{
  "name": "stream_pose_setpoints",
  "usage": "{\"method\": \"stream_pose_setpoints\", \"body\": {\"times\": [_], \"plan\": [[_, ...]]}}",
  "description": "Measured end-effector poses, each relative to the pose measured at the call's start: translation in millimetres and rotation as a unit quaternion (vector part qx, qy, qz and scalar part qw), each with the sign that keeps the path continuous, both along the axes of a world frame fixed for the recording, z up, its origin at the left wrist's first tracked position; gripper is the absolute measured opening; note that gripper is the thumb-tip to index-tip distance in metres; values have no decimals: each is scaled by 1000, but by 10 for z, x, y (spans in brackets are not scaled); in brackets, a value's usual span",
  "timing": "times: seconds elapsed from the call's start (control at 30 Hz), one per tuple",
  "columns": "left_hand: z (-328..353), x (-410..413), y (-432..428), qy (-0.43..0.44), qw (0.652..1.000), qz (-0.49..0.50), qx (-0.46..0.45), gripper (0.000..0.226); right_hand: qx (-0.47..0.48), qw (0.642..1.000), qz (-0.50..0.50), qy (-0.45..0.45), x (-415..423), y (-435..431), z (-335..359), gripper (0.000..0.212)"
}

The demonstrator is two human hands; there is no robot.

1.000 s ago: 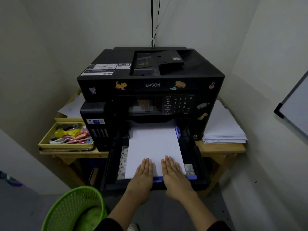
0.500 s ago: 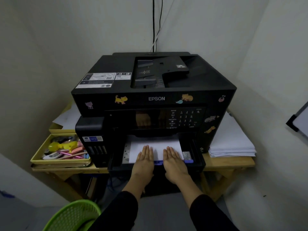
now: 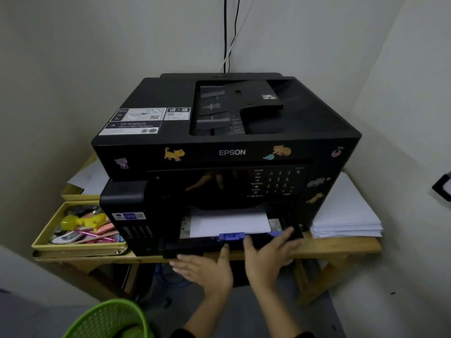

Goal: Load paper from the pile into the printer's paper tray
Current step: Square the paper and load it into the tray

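Observation:
A black Epson printer [image 3: 227,152] with cat stickers stands on a wooden table [image 3: 341,247]. Its paper tray [image 3: 190,246] is pushed nearly all the way in, with only a strip of white paper [image 3: 229,223] showing behind a blue guide [image 3: 231,236]. My left hand [image 3: 207,269] is flat with fingers spread, just below the tray's front edge. My right hand [image 3: 268,254] is flat too, its fingers touching the tray's front right. Neither hand holds anything. The pile of white paper [image 3: 346,215] lies on the table to the printer's right.
A yellow tray [image 3: 80,246] of pens and small items sits left of the printer, with loose sheets [image 3: 90,176] behind it. A green mesh basket [image 3: 107,318] stands on the floor at the lower left. Walls close in behind and on the right. Cables [image 3: 229,32] run up the back wall.
The tray with its paper has slid further into the printer. Both hands have come off the paper and now sit at the tray's front edge, fingers spread outward.

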State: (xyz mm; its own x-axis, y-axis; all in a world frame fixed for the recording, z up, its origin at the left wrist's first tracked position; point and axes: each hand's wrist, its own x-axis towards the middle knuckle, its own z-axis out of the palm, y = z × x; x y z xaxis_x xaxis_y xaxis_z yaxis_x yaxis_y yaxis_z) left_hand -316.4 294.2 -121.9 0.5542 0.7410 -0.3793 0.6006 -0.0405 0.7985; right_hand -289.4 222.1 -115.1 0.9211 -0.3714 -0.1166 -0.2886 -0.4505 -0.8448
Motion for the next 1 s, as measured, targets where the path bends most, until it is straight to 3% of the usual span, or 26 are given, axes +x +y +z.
{"method": "stream_pose_setpoints", "body": {"times": [0.1, 0.2, 0.43, 0.57, 0.7, 1.0], "plan": [[186, 200, 97, -26, 979, 104, -172, 106, 250, 960, -112, 57, 144, 53, 95, 108], [195, 349, 172, -61, 957, 156, -235, 102, 358, 913, -178, 84, 289, 34, 163, 100], [197, 544, 337, -93, 942, 184, -264, 108, 411, 892, -180, 61, 604, -1, 128, 85], [249, 683, 411, -111, 921, 242, -284, 110, 442, 873, -195, 69, 783, 44, 46, 93], [232, 766, 428, -140, 910, 276, -277, 72, 447, 863, -228, 57, 899, 80, -35, 99], [265, 841, 477, -143, 909, 239, -312, 57, 428, 873, -228, 48, 1068, 64, -9, 46]]}}
